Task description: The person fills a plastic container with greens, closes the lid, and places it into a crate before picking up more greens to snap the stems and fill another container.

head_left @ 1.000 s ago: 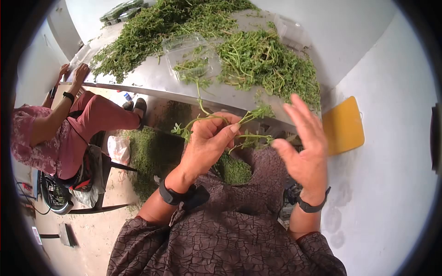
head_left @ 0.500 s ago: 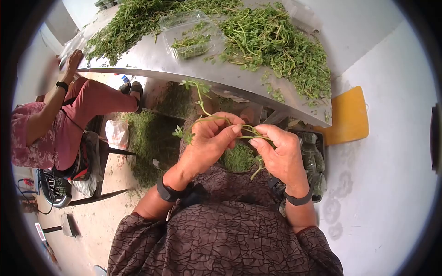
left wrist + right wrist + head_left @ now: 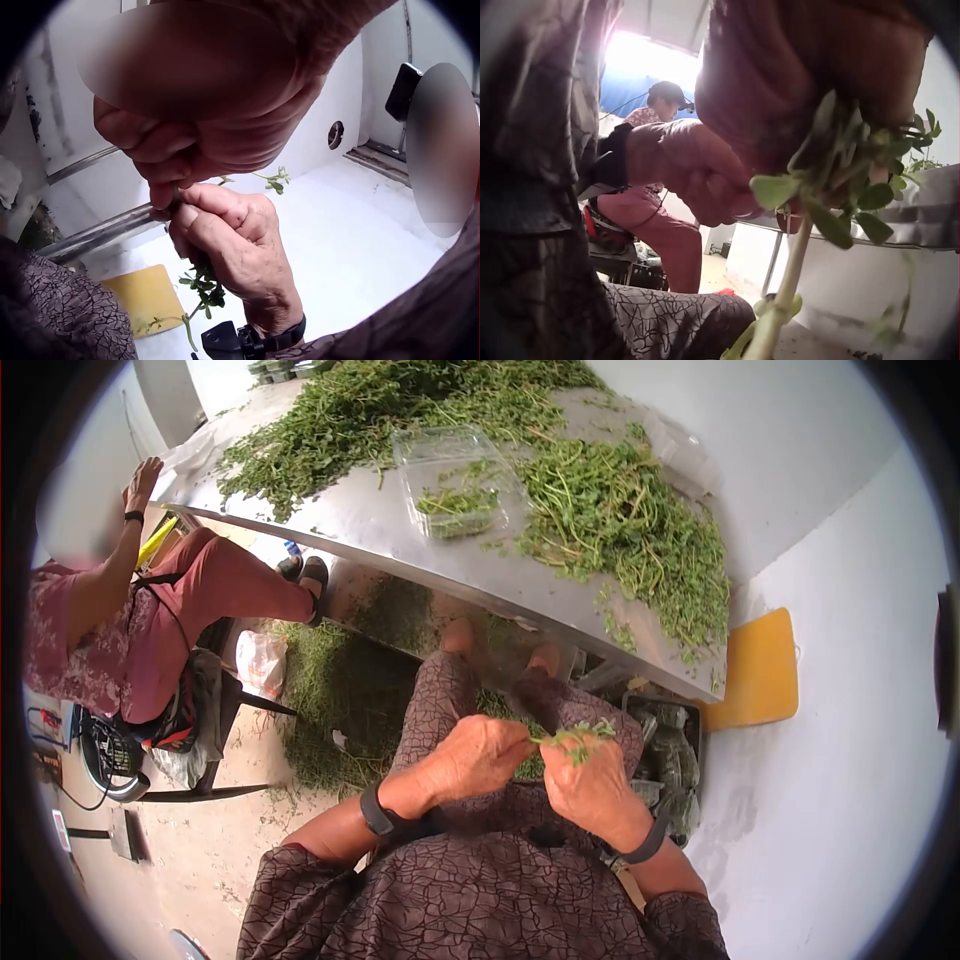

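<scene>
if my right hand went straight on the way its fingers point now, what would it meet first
Most likely your left hand: its fingertips lie just ahead of the right hand, by the green sprig. Whether the hands already touch is hard to tell.

Right hand (image 3: pixel 810 67) large and close above, left hand (image 3: pixel 697 172) beside it, leafy green sprig (image 3: pixel 784 289) slanting beneath, patterned cloth (image 3: pixel 671 319) lower left, capped person (image 3: pixel 667 236) seated behind in pink trousers.

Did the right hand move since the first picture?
Yes. Measured against the yellow board, the right hand has gone left and lower in the head view. At first it was up close beside the board.
</scene>
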`<state>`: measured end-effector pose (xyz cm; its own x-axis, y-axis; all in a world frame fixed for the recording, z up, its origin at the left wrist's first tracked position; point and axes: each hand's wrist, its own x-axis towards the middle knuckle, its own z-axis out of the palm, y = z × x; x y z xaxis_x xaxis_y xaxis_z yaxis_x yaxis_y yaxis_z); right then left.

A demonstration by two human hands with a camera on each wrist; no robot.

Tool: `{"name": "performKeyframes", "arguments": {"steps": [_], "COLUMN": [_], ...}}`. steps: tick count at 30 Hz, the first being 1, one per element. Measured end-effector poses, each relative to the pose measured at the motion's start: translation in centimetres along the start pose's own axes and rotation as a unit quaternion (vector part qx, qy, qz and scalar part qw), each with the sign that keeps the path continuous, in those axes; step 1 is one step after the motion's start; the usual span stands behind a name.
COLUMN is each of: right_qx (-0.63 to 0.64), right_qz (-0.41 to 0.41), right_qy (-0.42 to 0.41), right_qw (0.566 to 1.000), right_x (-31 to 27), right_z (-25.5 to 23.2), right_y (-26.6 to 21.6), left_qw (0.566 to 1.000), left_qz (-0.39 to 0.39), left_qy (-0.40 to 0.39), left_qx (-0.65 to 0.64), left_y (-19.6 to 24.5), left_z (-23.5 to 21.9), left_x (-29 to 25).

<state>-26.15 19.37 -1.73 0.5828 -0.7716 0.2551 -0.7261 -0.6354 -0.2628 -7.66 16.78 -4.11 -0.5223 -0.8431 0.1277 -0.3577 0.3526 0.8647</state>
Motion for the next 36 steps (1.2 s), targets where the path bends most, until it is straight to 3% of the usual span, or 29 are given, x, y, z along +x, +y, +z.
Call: {"name": "performKeyframes", "arguments": {"steps": [7,10,12,17,19,21,24,26,28,29,30,32,35,36], "right_qx": [0.007,0.049,0.054,0.013,0.005,-0.004,-0.009,-0.123,-0.143,-0.014,-0.008,0.098,0.145,0.138], "right_qz": [0.004,-0.005,-0.010,0.029,0.050,0.072,0.095,0.187,0.215,0.242,0.202,0.273,0.195,0.149], "right_qy": [0.001,-0.058,-0.045,-0.014,-0.013,-0.010,0.035,0.051,0.192,0.220,0.257,0.236,0.270,0.294], "right_qw": [1.000,0.997,0.997,0.999,0.999,0.997,0.995,0.973,0.947,0.945,0.945,0.927,0.932,0.934], "right_x": [0.4,0.5,0.2,0.6,1.1,2.0,2.7,2.1,1.8,2.0,2.8,5.5,10.8,12.7], "right_z": [0.0,-0.9,-0.3,0.4,0.0,-0.6,-1.0,-1.1,-2.6,-3.9,-5.0,-8.1,-10.8,-11.1], "right_y": [-0.3,-0.5,-0.6,-1.0,-1.1,-1.2,-0.7,2.0,5.2,5.5,5.4,4.0,3.5,3.3], "left_qw": [0.999,0.995,0.990,0.992,0.990,0.990,0.981,0.971,0.963,0.962,0.977,0.990,0.997,0.997], "left_qz": [0.031,0.013,0.011,0.022,-0.009,0.010,0.040,0.052,0.129,0.129,0.063,-0.021,0.003,-0.011], "left_qy": [-0.014,-0.065,-0.107,-0.112,-0.093,-0.071,-0.070,-0.092,-0.090,-0.080,-0.067,-0.048,0.001,-0.022], "left_qx": [-0.032,-0.081,-0.087,-0.059,-0.106,-0.123,-0.176,-0.215,-0.220,-0.225,-0.194,-0.131,-0.083,-0.080], "left_y": [-1.2,-1.6,-1.6,-2.0,-1.9,-1.6,-1.4,-1.0,-1.0,-1.6,-2.5,-4.9,-6.0,-6.1], "left_z": [-0.5,-1.3,-1.4,-0.3,-0.6,-0.9,-1.7,-2.5,-4.1,-4.6,-5.2,-4.7,-3.3,-3.2], "left_x": [0.0,-0.2,-0.4,-0.3,0.2,0.7,1.1,0.8,-0.2,-0.3,-0.4,0.2,0.2,0.2]}}
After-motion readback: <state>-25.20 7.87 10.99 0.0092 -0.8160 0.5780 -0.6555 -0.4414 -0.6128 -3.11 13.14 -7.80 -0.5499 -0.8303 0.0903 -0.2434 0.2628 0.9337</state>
